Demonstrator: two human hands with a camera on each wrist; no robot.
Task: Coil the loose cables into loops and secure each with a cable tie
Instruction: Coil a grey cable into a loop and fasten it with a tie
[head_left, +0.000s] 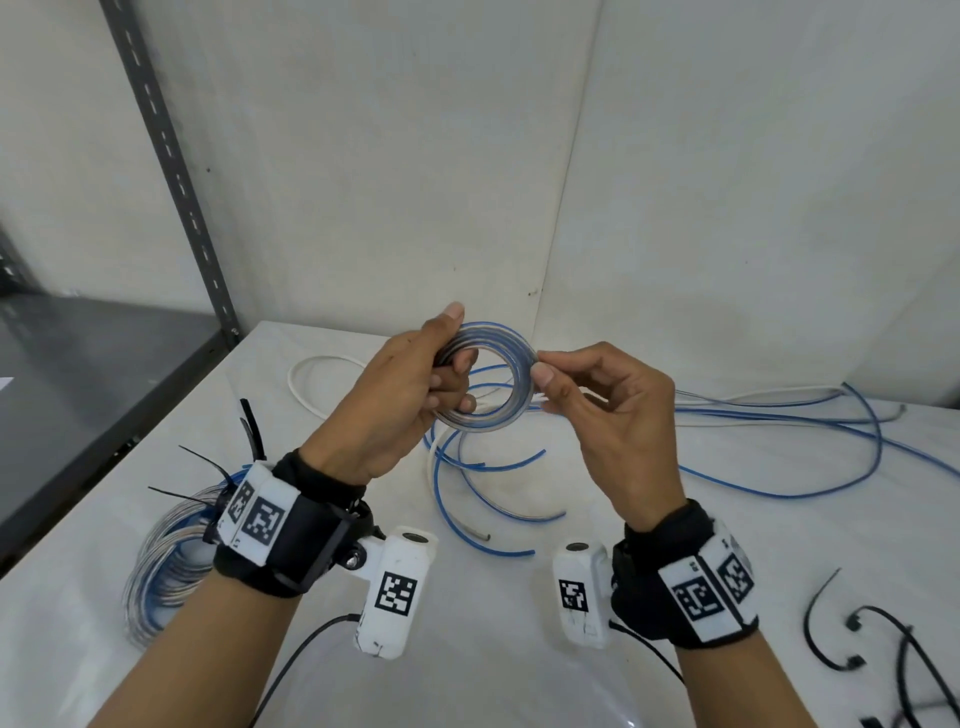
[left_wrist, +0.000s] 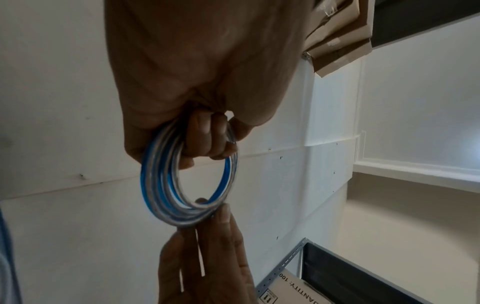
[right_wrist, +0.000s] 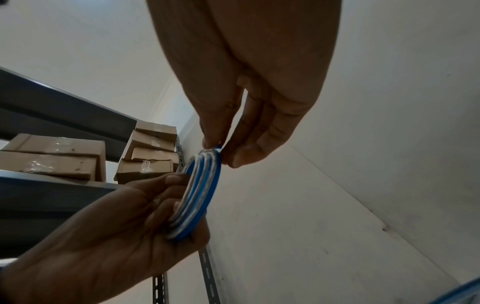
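A small coil of blue-and-clear cable (head_left: 511, 358) (left_wrist: 166, 185) (right_wrist: 200, 189) is held up above the table. My left hand (head_left: 410, 384) grips its left side, thumb on the outer edge and fingers curled through the ring. My right hand (head_left: 576, 384) pinches the coil's right edge between thumb and fingertips (right_wrist: 215, 142). The cable's loose tail (head_left: 753, 415) runs off to the right across the table (head_left: 571, 525). Black cable ties (head_left: 831, 623) lie at the front right.
A larger coil (head_left: 161, 561) with black ties sticking out of it lies at the front left under my left wrist. Loose blue and white cables (head_left: 467, 483) sprawl over the table's middle. A dark metal shelf (head_left: 78, 374) stands left; walls close behind.
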